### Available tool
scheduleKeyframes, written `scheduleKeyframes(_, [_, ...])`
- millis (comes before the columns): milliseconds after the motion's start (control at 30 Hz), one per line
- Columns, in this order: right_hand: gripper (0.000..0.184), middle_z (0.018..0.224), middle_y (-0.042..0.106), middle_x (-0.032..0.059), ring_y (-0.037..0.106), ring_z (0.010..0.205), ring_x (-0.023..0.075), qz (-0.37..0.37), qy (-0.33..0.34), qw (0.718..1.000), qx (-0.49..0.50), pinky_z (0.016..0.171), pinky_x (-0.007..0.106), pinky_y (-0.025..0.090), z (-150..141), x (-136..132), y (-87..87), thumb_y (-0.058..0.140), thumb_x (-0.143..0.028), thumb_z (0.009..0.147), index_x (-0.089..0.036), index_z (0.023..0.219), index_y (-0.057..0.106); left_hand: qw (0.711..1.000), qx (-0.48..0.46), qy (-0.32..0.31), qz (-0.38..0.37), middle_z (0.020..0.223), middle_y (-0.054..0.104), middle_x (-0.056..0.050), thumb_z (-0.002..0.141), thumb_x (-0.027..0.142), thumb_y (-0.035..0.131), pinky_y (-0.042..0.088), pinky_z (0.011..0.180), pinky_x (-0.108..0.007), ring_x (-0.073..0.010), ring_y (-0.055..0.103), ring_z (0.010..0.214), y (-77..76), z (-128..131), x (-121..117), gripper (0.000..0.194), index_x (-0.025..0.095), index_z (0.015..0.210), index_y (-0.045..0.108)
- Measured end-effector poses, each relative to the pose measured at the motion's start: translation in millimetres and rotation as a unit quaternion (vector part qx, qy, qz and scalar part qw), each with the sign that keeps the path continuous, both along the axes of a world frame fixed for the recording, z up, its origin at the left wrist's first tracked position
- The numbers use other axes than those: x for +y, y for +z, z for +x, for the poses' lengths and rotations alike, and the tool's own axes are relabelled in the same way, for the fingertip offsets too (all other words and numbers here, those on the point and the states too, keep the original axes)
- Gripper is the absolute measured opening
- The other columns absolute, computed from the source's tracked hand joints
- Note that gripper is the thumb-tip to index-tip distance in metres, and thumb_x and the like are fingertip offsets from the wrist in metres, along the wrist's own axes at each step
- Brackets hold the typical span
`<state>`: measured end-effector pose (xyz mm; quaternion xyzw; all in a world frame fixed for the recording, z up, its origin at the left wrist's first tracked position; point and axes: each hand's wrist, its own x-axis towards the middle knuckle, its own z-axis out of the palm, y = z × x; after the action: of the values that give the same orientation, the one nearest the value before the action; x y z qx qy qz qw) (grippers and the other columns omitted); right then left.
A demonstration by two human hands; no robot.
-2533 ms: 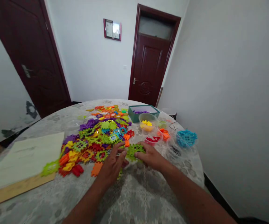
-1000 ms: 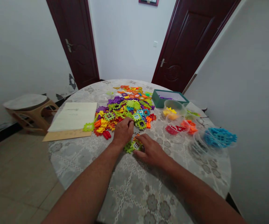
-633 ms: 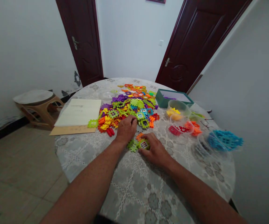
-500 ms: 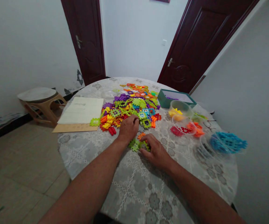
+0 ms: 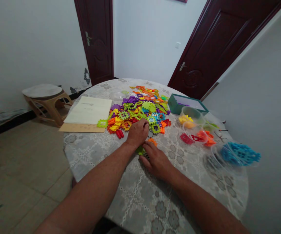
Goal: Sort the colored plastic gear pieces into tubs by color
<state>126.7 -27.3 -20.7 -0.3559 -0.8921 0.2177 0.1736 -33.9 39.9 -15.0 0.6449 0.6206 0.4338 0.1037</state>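
My left hand (image 5: 138, 133) is closed, fingers curled, at the near edge of a heap of colourful plastic interlocking building pieces (image 5: 146, 106). What sits inside its fingers is hidden. Just below it and to the right, my right hand (image 5: 156, 160) rests low over the table, thumb and fingers around a lime-green notched building piece (image 5: 140, 151) that it mostly covers. Past its fingertips shows an orange building piece (image 5: 152, 141). A pair of red pieces (image 5: 119, 134) lies to the left of my left hand.
Left on the flowered tablecloth (image 5: 135, 195) lie a paper sheet (image 5: 88, 110) and a brown board (image 5: 79, 127). To the right stand a green box (image 5: 174, 107), clear tubs with yellow pieces (image 5: 186, 120) and red pieces (image 5: 186, 138), and blue pieces (image 5: 240, 153). A stool (image 5: 43, 91) stands beyond.
My right hand has moved left, close against my left wrist, and covers more of the green pieces. My left hand stays closed by the heap. The view has shifted slightly.
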Motion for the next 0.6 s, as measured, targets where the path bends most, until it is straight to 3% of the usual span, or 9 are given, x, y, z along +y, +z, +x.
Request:
scheduleKeyframes(267, [0.041, 0.137, 0.054, 0.0146, 0.065, 0.109, 0.0281, 0.004, -0.041, 0.994, -0.105, 0.092, 0.043, 0.056, -3, -2, 13.3, 0.060, -0.037, 0.098, -0.021, 0.136, 0.055, 1.000, 0.008, -0.006, -0.019, 0.095, 0.079, -0.006, 0.099, 0.023, 0.053, 0.052, 0.085, -0.032, -0.0215, 0.072, 0.089, -1.1, -1, 0, 0.021, 0.021, 0.103, 0.073])
scheduleKeyframes(600, [0.049, 0.138, 0.055, 0.0141, 0.065, 0.104, 0.0284, 0.047, -0.038, 0.991, -0.117, 0.085, 0.044, 0.058, -5, 6, 12.9, 0.062, -0.052, 0.094, -0.020, 0.130, 0.056, 0.998, 0.038, -0.016, -0.042, 0.101, 0.080, -0.007, 0.098, 0.030, 0.046, 0.053, 0.090, -0.036, -0.0249, 0.073, 0.095, -1.0, -3, 4, 0.029, 0.021, 0.106, 0.073])
